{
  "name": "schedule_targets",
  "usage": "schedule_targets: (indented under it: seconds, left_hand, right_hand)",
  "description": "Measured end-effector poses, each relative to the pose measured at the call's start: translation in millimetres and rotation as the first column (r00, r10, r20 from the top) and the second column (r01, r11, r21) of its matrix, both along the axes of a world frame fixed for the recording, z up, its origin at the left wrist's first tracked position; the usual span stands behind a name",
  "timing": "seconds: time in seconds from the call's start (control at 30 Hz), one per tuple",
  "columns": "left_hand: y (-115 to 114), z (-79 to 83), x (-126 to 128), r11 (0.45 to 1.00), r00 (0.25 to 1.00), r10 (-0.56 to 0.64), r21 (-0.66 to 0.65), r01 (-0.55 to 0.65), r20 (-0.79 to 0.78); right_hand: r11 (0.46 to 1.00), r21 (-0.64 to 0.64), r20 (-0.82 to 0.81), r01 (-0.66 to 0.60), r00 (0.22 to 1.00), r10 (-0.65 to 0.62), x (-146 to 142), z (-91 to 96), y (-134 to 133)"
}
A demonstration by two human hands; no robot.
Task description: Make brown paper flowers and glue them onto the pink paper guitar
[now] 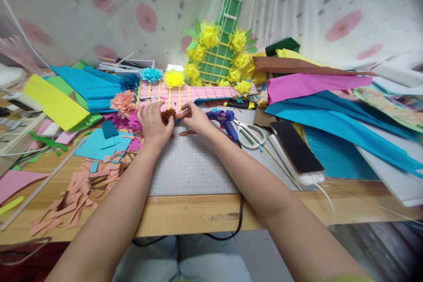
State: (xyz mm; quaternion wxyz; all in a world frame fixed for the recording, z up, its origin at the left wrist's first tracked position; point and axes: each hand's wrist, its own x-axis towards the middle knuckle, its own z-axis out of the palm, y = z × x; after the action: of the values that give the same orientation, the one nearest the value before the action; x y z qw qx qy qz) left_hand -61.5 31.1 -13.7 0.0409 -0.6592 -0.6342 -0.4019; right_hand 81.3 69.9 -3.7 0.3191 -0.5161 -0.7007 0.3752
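Note:
A pink paper guitar (211, 92) with yellow strips and white strings lies across the back of the cutting mat. Paper flowers sit around its body: a salmon one (124, 104), a dark blue one (129, 82), a light blue one (151, 74) and a yellow one (174, 79). At its near edge, my left hand (154, 124) curls over a brown paper flower (168, 116), thumb against it. My right hand (197, 119) is at the same edge, just right of the flower, its thumb and fingers closed; what lies between them is hidden.
A blue glue gun (224, 119), scissors (249, 135) and a phone (296, 146) lie right of my hands. Salmon paper scraps (77, 189) cover the left. Behind stands a green paper guitar (228, 31) with yellow flowers. Coloured paper sheets (317, 88) pile up at right.

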Motion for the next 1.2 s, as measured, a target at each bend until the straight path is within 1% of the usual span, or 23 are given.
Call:
schedule_targets:
  seconds: [0.07, 0.13, 0.23, 0.3, 0.4, 0.53, 0.63, 0.73, 0.9, 1.03, 1.2]
  left_hand:
    - [0, 0.0, 0, 1.000, 1.000, -0.004, -0.006, 0.004, 0.003]
    - [-1, -0.1, 0, 1.000, 1.000, -0.003, -0.002, 0.003, -0.006]
    - [-1, -0.4, 0, 1.000, 1.000, 0.002, 0.008, -0.002, -0.008]
    - [-2, -0.5, 0, 1.000, 1.000, -0.003, 0.010, 0.003, -0.003]
    - [-2, -0.6, 0, 1.000, 1.000, -0.002, 0.020, 0.002, -0.015]
    - [-2, -1.0, -1, 1.000, 1.000, 0.004, 0.012, -0.004, -0.015]
    - [-2, -0.9, -1, 1.000, 1.000, 0.003, 0.000, -0.003, -0.009]
    - [-3, -0.4, -1, 1.000, 1.000, 0.008, -0.003, -0.008, -0.020]
    - [-3, 0.6, 0, 1.000, 1.000, -0.007, -0.010, 0.007, -0.009]
    - [-4, 0.9, 0, 1.000, 1.000, -0.004, -0.008, 0.004, -0.011]
    - [-4, -0.2, 0, 1.000, 1.000, 0.003, 0.003, -0.002, -0.027]
  right_hand:
    - [0.998, 0.049, 0.013, 0.025, 1.000, -0.025, -1, -0.9, 0]
    - [0.995, 0.098, 0.088, 0.026, 0.996, -0.035, -1, -0.1, -1]
    - [0.995, 0.104, 0.192, 0.011, 0.981, -0.031, -1, 2.5, -3]
    - [0.998, 0.052, 0.189, 0.026, 0.981, -0.035, -3, 2.4, -3]
    - [0.993, -0.080, 0.089, 0.083, 0.993, -0.076, -8, -2.4, 2]
    - [0.958, -0.249, -0.036, 0.144, 0.987, -0.157, -16, -9.3, 10]
    - [0.935, -0.295, -0.044, 0.196, 0.975, -0.218, -18, -9.6, 11]
    - [0.931, -0.273, -0.029, 0.241, 0.966, -0.259, -18, -7.7, 10]
    - [0.951, -0.142, 0.002, 0.275, 0.961, -0.278, -20, -8.0, 14]
    - [0.969, -0.097, -0.049, 0.228, 0.971, -0.233, -22, -9.9, 16]
    - [0.990, -0.076, -0.123, 0.119, 0.984, -0.128, -15, -9.4, 13]
